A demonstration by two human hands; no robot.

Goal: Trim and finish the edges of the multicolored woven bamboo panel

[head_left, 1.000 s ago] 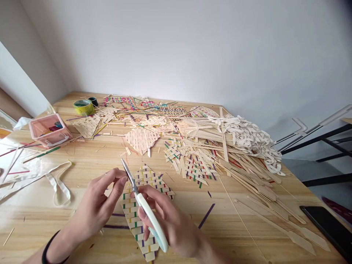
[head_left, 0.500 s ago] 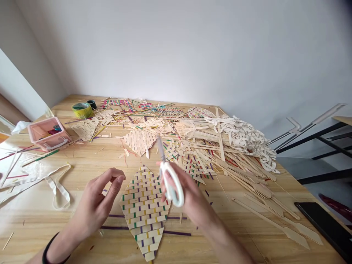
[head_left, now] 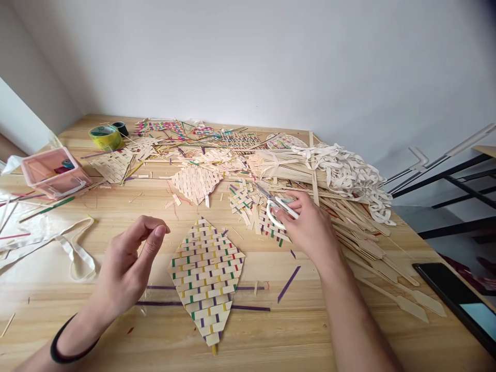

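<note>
The right grip is clamped on the white-handled scissors, fingers around the handles, with the metal blades aimed far and left. The left grip has thumb and forefinger together above the worktop; whether anything tiny is pinched there I cannot tell. A black band circles the left wrist.

Between the two hands, flat on the near part of the worktop, lies the woven panel. It is kite-like: a pointed far end, its widest part nearer that end, then a long taper to a narrow, blunt near tip with a yellow end poking out. Pale slats run across it, and narrow colored strips pass over and under them, showing as short blocks of yellow, purple and green, with red along the right edge. A purple end sticks out at the far right edge.

Long purple strips show on both sides of the panel. Beyond, a plain pale woven piece lies among scraps. Farther right is a heap of white ribbon; far left, a pink box and a yellow tape roll. A black phone rests at the near right.
</note>
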